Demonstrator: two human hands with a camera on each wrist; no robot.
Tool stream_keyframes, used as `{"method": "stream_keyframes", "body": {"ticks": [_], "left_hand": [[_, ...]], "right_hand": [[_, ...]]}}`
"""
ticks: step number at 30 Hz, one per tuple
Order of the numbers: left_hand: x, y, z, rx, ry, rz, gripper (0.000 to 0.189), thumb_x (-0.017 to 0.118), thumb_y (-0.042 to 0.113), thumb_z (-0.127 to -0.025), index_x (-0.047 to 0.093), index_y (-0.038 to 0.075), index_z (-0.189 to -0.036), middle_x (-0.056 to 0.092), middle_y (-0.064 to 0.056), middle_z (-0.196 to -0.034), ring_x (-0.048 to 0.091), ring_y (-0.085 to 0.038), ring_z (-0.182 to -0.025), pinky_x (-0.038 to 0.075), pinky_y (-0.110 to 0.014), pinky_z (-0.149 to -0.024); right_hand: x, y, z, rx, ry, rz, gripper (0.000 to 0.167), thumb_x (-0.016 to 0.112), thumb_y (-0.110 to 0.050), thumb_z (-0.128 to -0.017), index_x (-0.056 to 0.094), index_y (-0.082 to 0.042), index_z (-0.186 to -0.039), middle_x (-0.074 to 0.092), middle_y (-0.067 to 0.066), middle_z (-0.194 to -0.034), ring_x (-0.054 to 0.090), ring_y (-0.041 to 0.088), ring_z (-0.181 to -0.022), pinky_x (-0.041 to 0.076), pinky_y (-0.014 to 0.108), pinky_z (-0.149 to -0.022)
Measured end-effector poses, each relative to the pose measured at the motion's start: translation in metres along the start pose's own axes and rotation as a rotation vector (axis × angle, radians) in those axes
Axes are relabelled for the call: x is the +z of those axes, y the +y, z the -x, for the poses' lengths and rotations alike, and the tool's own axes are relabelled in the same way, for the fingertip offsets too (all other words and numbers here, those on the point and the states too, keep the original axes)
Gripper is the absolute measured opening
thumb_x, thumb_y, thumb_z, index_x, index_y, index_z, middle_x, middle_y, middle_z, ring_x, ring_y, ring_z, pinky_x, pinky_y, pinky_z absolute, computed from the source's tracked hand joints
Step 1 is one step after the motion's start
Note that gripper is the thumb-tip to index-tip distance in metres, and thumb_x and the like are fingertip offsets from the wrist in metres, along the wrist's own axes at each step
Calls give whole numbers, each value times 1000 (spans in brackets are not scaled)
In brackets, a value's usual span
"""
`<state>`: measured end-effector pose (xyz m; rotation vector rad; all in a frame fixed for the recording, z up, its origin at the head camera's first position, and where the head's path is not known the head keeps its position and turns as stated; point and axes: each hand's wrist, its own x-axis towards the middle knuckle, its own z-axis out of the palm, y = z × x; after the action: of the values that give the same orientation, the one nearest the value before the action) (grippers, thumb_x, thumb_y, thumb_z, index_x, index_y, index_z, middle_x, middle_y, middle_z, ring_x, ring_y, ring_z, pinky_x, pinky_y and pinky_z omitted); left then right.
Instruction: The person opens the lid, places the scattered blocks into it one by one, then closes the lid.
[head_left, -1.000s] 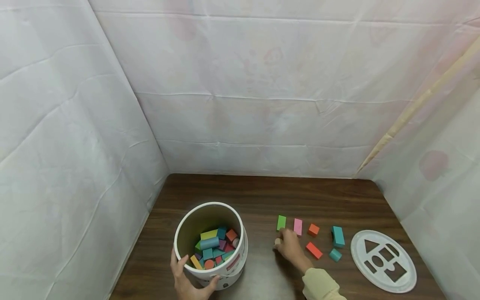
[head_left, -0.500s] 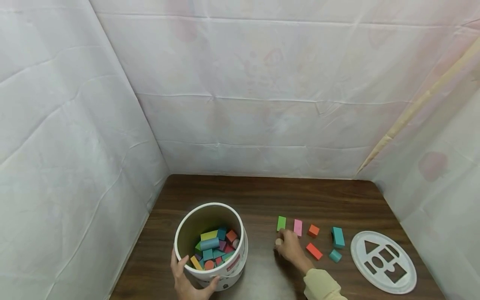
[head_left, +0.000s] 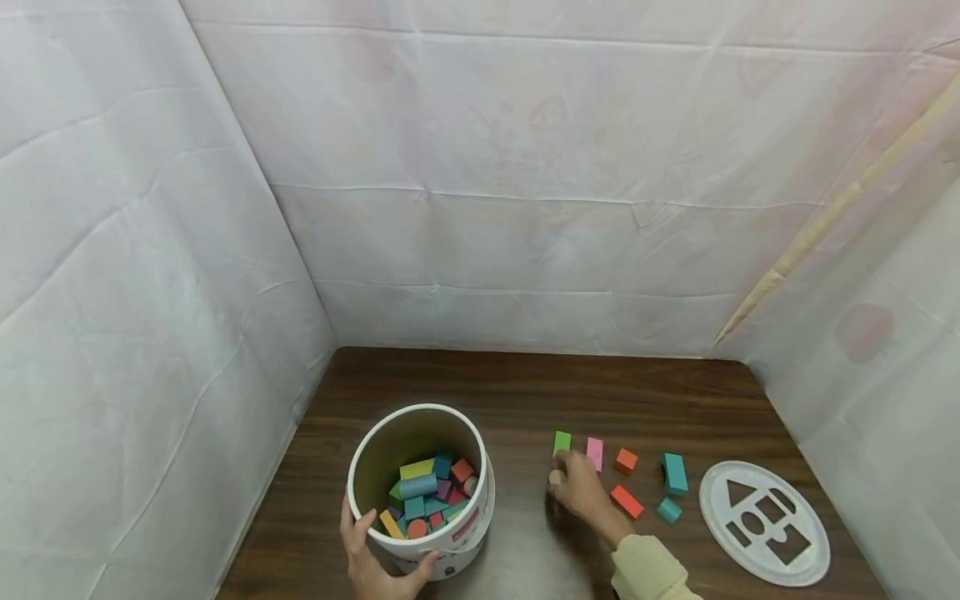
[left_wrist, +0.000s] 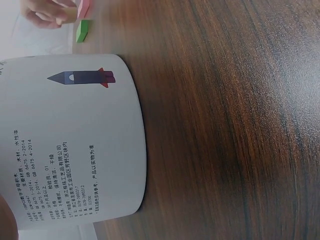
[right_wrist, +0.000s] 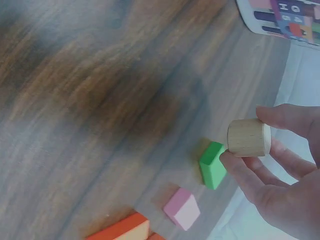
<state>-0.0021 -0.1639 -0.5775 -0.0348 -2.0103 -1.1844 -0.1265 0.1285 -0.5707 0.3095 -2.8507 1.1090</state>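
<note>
In the head view my left hand [head_left: 381,565] holds the near left side of a white bucket [head_left: 472,525], its fingers and thumb spread round the wall. Several coloured wooden blocks lie in the bucket. My right hand [head_left: 585,492] pinches a plain wooden cylinder [right_wrist: 248,137] between thumb and fingers, over the table. Just beyond these fingers lies a green block [right_wrist: 214,165], partly hidden by the hand in the head view. Close by is a pink block [head_left: 595,452]. From the left wrist, the printed bucket wall fills much of the view.
To the right on the brown table [head_left: 525,383] lie an orange-red cube [head_left: 626,461], a longer orange-red block [head_left: 627,502], a teal block [head_left: 674,474] and a teal cylinder [head_left: 669,510]. A white lid with shaped holes [head_left: 750,558] lies at far right. White cloth walls surround the table.
Both hands stay nearly where they were. The right hand still has the wooden cylinder between its fingers, and the bucket has not visibly moved.
</note>
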Motion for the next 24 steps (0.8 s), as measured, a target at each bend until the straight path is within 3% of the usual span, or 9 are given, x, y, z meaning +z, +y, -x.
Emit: {"method": "stream_keyframes", "body": {"ticks": [10, 17, 24], "left_hand": [[2, -7, 1, 66, 5, 22, 100, 89, 40, -57, 36, 1, -132, 15, -22, -152, 28, -53, -123, 35, -65, -89], [1, -1, -2, 51, 4, 8, 97, 89, 37, -57, 36, 3, -132, 15, -21, -152, 27, -54, -124, 36, -75, -77], [1, 0, -2, 55, 1, 2, 97, 89, 36, -58, 36, 3, -133, 15, -21, -152, 27, -51, -126, 36, -75, -78]], "right_hand": [[-14, -14, -3, -43, -5, 7, 21, 71, 8, -64, 60, -4, -76, 53, 1, -68, 46, 16, -63, 41, 27, -53], [-23, -28, -6, -103, 10, 8, 20, 68, 8, -64, 60, -5, -77, 53, 0, -68, 48, 16, -64, 41, 26, -54], [-33, -47, -5, -114, -16, 44, 23, 73, 5, -63, 62, -6, -81, 55, -1, -72, 47, 14, -66, 42, 25, -55]]}}
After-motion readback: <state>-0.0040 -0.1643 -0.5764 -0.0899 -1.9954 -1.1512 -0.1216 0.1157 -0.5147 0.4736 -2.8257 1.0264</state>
